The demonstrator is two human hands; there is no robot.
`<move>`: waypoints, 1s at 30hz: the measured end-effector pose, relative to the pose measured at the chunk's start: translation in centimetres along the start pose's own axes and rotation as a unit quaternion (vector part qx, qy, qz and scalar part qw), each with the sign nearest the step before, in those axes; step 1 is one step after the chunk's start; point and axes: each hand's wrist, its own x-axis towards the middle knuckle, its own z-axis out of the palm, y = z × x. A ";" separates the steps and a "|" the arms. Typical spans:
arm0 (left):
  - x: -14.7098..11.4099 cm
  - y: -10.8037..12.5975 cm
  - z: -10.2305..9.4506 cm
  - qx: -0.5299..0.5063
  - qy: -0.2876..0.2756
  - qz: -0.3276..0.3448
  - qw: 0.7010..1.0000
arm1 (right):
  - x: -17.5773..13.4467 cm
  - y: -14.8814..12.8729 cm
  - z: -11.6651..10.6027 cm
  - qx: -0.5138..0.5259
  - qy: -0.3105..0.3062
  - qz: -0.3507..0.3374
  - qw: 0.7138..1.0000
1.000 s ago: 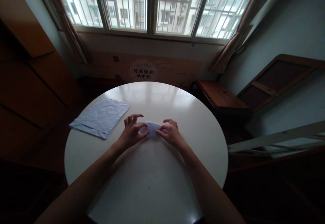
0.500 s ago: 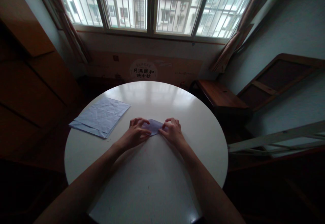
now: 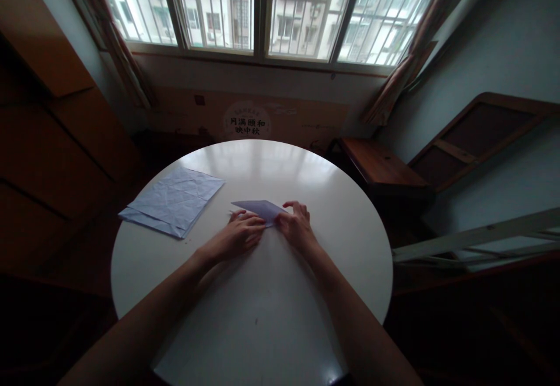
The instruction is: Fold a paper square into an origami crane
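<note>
A small piece of folded lavender paper (image 3: 261,206) is at the middle of the white round table (image 3: 262,292), its pointed left end reaching past my fingers. My left hand (image 3: 240,232) lies along the near left side of the paper, fingers curled together against its edge. At the right end, my right hand (image 3: 297,224) pinches the paper between thumb and fingers. Both palms face down, so part of the paper is hidden under the fingers.
Creased pale-blue sheets (image 3: 175,199) lie stacked at the table's left edge. A wooden stool or bench (image 3: 380,161) stands beyond the right rim. A printed cardboard panel (image 3: 293,115) leans under the barred window (image 3: 262,18). A metal bar (image 3: 476,234) runs at the right.
My left hand has moved slightly down and its fingers have gone from a pinch to lying along the near edge. More of the paper's left point now shows. My right hand has barely shifted.
</note>
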 end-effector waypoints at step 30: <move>-0.2 -0.1 -0.7 -0.015 -0.050 -0.011 0.999 | 0.7 3.4 -2.0 0.042 -0.008 0.064 0.997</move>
